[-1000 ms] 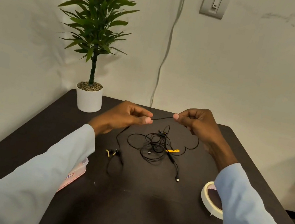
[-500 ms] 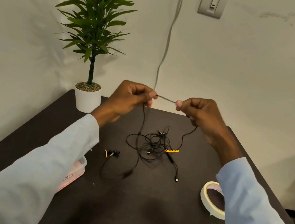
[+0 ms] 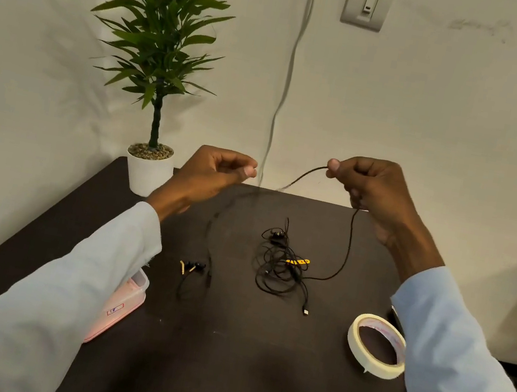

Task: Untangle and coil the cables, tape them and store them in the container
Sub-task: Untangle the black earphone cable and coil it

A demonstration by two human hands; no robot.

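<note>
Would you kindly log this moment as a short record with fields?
right hand: pinches black cable, raised
left hand: fingers curled, cable blurred beside it; grip unclear
tangle: on table, uncoiled
earbuds: on table
tape roll: on table, right
container: left, partly under sleeve

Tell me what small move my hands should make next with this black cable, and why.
Probably bring the left hand back to the black cable and wind a first loop toward the right hand. The right hand pinches the cable while the left looks off it, and its tail still runs down into the tangle on the table.
</note>
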